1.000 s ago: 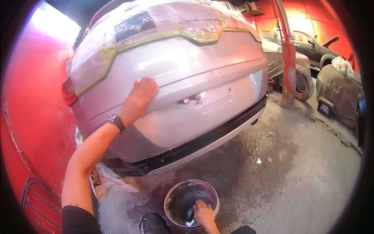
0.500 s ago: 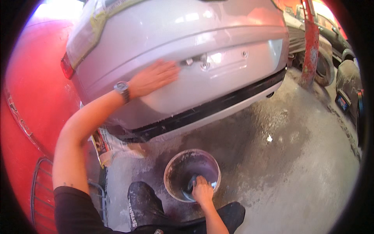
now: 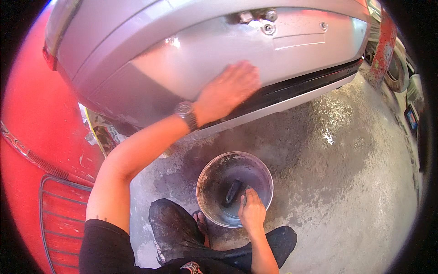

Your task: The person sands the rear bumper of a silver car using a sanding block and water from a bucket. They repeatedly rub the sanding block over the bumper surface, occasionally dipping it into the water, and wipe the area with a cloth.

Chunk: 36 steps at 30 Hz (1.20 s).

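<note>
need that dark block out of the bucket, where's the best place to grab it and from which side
Judging by its pose, pinch the dark block across its narrow width, coming straight down from above. It lies long and slim in the bucket, whose walls block the sides; the right hand is already beside it.

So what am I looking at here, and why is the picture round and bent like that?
The picture comes from a wide fisheye camera worn on a person's head, looking down, so straight edges curve. No machine here, just two bare hands. The left hand, with a watch on its wrist, lies flat on the silver rear of a car. The right hand reaches into a metal bucket on the wet concrete floor, beside a dark block in it; whether it grips anything I cannot tell. The person's knees show at the bottom, and a red car body stands to the left.
</note>
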Available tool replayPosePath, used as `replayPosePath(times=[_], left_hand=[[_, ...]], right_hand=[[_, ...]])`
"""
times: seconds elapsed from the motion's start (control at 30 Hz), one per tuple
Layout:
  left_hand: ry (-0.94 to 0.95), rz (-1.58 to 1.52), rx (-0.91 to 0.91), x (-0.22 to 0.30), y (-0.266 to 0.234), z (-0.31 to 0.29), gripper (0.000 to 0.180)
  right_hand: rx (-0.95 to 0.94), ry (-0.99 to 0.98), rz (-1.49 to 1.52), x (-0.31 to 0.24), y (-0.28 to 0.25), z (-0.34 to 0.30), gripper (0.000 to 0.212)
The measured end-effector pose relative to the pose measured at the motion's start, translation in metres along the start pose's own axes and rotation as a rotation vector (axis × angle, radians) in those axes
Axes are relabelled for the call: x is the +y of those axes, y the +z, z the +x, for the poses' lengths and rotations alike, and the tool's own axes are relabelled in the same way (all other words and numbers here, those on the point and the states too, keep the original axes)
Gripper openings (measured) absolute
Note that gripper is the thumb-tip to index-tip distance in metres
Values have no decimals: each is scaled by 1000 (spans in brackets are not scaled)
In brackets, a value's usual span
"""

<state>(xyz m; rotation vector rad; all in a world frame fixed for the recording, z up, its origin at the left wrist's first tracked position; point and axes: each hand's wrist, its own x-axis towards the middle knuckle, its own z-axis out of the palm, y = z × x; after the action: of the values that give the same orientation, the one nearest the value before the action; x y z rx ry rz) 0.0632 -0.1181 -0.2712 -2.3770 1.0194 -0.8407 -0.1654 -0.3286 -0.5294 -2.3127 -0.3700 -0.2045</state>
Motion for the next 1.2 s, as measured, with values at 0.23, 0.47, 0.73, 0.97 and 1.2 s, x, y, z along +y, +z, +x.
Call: replayPosePath(times=[0.23, 0.47, 0.73, 0.97, 1.2], left_hand=[[175, -490, 111, 49, 38, -6, 52], [-305, -1161, -265, 154, 4, -117, 40], [-721, -1055, -740, 188, -98, -207, 69], [-929, -1196, -1059, 148, -275, -311, 43], [-1087, -1234, -978, 123, -371, -328, 43]], right_hand=[[76, 111, 22, -8, -2, 1, 37], [-37, 213, 8, -17, -7, -3, 57], [-152, 263, 1, -82, -100, -35, 59], [58, 459, 10, -205, -253, -97, 29], [6, 507, 403, -298, -378, -107, 29]])
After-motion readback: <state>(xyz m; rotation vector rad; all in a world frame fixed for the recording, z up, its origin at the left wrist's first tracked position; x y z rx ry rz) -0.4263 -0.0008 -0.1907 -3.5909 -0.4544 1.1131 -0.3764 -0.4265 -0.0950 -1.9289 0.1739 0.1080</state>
